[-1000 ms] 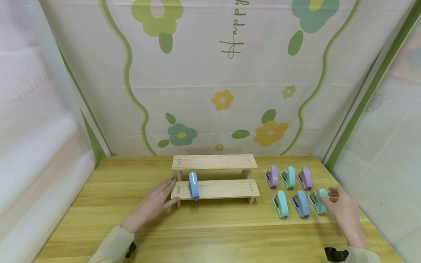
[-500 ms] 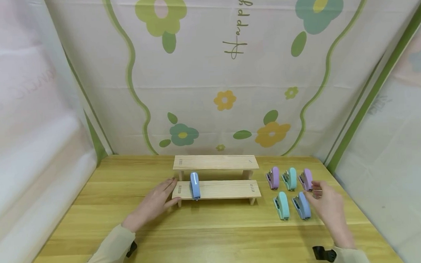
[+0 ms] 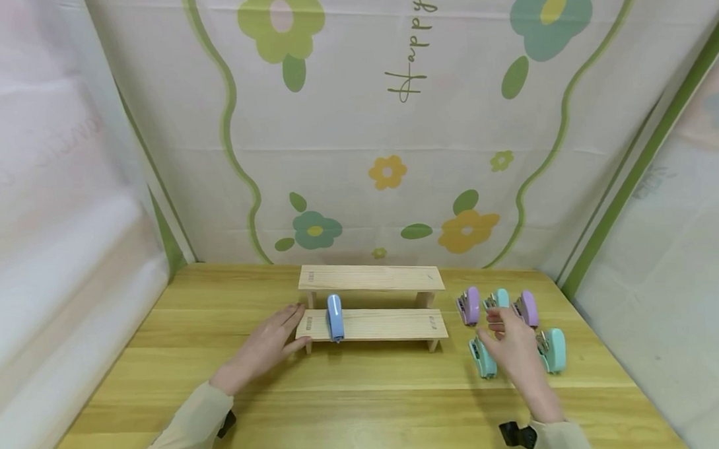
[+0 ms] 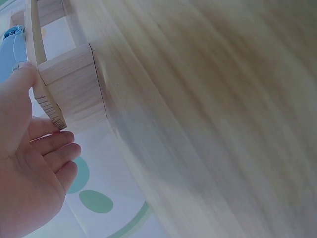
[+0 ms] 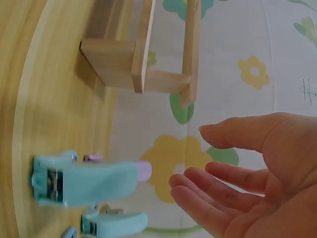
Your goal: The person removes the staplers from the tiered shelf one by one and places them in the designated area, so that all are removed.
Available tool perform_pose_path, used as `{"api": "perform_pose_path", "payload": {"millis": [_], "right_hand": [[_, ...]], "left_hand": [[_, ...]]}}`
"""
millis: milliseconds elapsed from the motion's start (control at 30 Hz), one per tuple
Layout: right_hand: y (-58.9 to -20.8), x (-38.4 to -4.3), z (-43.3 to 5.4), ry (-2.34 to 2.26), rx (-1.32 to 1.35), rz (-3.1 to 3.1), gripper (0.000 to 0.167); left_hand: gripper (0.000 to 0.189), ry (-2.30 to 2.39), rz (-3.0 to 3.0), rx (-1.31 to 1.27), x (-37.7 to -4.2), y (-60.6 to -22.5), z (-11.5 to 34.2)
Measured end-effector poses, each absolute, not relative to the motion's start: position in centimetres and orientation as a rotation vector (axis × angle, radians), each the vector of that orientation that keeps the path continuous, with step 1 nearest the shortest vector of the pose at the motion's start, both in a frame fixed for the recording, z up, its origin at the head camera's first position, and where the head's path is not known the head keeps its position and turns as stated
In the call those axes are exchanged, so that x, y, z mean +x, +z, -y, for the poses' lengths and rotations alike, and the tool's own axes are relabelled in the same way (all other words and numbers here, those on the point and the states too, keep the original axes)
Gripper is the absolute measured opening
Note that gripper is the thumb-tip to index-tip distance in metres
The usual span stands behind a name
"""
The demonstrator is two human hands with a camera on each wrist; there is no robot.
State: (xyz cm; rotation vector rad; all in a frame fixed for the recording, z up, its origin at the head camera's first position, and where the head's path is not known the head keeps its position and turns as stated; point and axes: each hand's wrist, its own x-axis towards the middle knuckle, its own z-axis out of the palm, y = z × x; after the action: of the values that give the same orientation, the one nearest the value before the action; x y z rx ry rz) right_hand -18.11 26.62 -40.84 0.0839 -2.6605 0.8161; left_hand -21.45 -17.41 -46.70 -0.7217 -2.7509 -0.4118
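My left hand [image 3: 267, 343] holds the left end of the lower step of a two-tier wooden rack [image 3: 387, 322]. In the left wrist view its thumb lies on one edge of the board, the fingers by the other. On that step stands a blue stapler [image 3: 335, 316]. My right hand [image 3: 516, 352] hovers over the staplers at the right, thumb and fingers apart and nothing between them. Nearest it are a teal stapler [image 3: 484, 360] on its left and another teal stapler [image 3: 555, 350] on its right. The blue stapler between these is hidden behind the hand.
Behind the hand stand a purple stapler [image 3: 471, 306], a teal stapler [image 3: 497, 297] and a second purple stapler [image 3: 527, 309]. The rack's upper step [image 3: 370, 277] rises at the back. A flowered cloth [image 3: 332, 133] encloses the wooden table [image 3: 366, 409] at back and sides.
My right hand has moved left from the front-right teal stapler, past the blue one, toward the front-left teal one. My left hand stays on the rack. The view has shifted slightly.
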Motion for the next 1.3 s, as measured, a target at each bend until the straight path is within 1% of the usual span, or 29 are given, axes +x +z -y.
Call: {"api": "perform_pose_path", "payload": {"millis": [233,733,900,1300], "right_hand": [[-41.1,-18.6,-24.2,0.853,0.146,2.651,0.040],[-42.2,-20.0,-19.1,1.022,0.268,2.628,0.039],[-42.7,-20.3,-17.4,1.009,0.319,2.610,0.039],[-42.9,-20.7,-13.0,1.123,0.456,2.619,0.038]], "left_hand": [[0.072,-0.423,2.751,-0.721,-21.5,-46.7,17.4],[0.072,-0.434,2.762,-0.702,-21.5,-46.8,17.4],[0.072,-0.414,2.762,-0.702,-21.6,-46.8,17.4],[0.072,-0.432,2.790,-0.700,-21.5,-46.7,17.4]]}}
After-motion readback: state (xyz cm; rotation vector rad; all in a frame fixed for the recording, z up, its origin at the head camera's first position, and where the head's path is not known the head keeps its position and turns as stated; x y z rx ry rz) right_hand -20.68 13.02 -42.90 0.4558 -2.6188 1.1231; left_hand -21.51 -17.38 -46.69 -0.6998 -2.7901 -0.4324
